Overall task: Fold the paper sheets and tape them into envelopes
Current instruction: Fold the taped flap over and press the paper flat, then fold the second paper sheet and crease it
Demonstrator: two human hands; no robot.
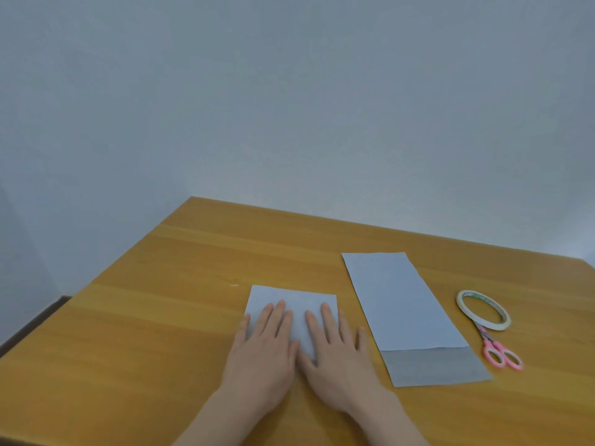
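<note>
Pressing flat with both palms, I hold my left hand [262,344] and right hand [335,349] side by side, fingers straight, thumbs touching, on the small folded pale-blue paper rectangle [291,300] at lower centre of the wooden table [145,317]; its near edge is hidden under them. Right of it lies a long pale-blue sheet [402,304], its near end grey. Further right, a white tape roll [483,310] overlaps the blades of pink-handled scissors [500,354].

Both hands [267,346] are covering the folded sheet's [299,299] near part; the tape [483,310] is overlapping the scissors' [497,350] blades at 12 o'clock.
</note>
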